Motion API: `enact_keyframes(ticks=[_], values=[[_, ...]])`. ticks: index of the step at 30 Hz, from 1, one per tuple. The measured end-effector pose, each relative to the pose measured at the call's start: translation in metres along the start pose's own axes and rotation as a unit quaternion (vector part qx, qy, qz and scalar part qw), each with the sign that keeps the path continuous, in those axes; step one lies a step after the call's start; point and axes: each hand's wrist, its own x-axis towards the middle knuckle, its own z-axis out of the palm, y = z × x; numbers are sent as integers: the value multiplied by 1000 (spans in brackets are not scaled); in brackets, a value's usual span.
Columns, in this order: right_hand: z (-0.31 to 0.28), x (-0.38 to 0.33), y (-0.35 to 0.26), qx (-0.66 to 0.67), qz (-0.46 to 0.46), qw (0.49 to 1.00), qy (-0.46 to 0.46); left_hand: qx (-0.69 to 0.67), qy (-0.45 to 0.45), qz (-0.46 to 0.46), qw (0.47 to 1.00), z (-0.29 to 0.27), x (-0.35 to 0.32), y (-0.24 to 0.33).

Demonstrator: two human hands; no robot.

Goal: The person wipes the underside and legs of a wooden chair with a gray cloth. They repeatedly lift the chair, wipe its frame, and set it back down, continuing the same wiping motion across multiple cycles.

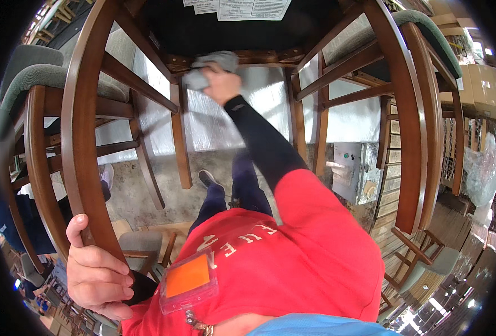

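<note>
Two hands busy: left hand (98, 274) grips brown chair leg (82, 129); right hand (221, 84) clutches grey cloth (211, 64).

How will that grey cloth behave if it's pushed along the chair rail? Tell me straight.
The grey cloth is bunched in folds under the right hand, so it is probably soft and floppy. It likely slides easily on the glossy wooden chair frame, which the left hand grips. It looks light and not fragile.

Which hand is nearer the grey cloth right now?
Right. The right hand presses the grey cloth against the chair frame; the left hand grips the curved chair back, far below.
</note>
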Motion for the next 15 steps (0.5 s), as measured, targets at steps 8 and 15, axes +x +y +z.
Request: enact_keyframes(ticks=[8, 15], values=[[-62, -28, 84, -141, 252, 934, 210, -3, -15, 16, 1000, 2, 8, 0], [38, 17, -40, -3, 128, 992, 0, -8, -5, 16, 1000, 0, 6, -2]])
